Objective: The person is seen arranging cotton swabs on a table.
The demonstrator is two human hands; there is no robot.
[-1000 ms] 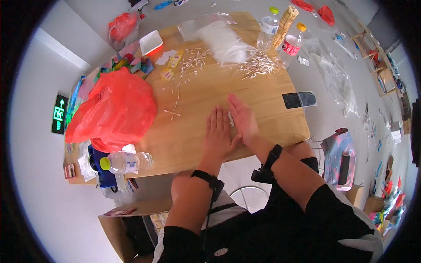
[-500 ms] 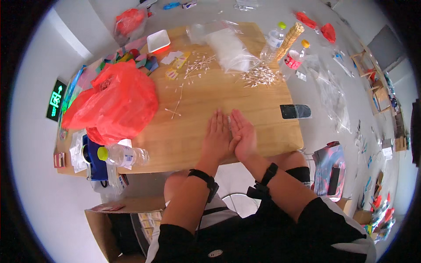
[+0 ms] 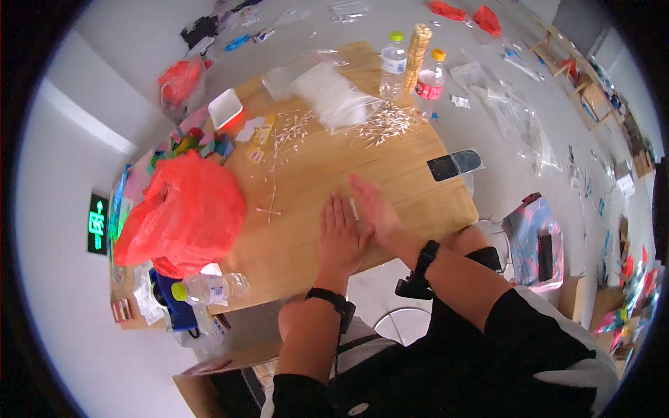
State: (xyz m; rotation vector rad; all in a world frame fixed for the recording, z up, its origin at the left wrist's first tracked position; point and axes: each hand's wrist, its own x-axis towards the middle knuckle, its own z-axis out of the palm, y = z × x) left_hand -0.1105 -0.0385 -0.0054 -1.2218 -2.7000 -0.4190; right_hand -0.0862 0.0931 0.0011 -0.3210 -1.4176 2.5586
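Note:
My left hand (image 3: 340, 226) lies palm down on the wooden table (image 3: 300, 230), its fingers stretched out. Close on its right is my right hand (image 3: 376, 209), turned on edge with extended fingers and slightly smeared by motion. Between the two hands sits a small whitish row of something (image 3: 354, 210), too small to make out. Farther off, a pile of cotton swabs (image 3: 387, 125) lies beside a clear bag with white contents (image 3: 327, 87). More loose cotton swabs (image 3: 291, 131) are scattered left of that bag, with a few trailing nearer to me.
A red plastic bag (image 3: 185, 216) bulks at the left, with a lying clear bottle (image 3: 216, 289) in front. Bottles (image 3: 392, 66) (image 3: 431, 80) flank a tall tan stack (image 3: 417, 56) at the far edge. A black flat piece in clear wrap (image 3: 453, 166) overhangs the right edge.
My view has turned, so the table appears tilted. The right hand's fingers have moved away from the left hand, widening the gap around the small whitish thing.

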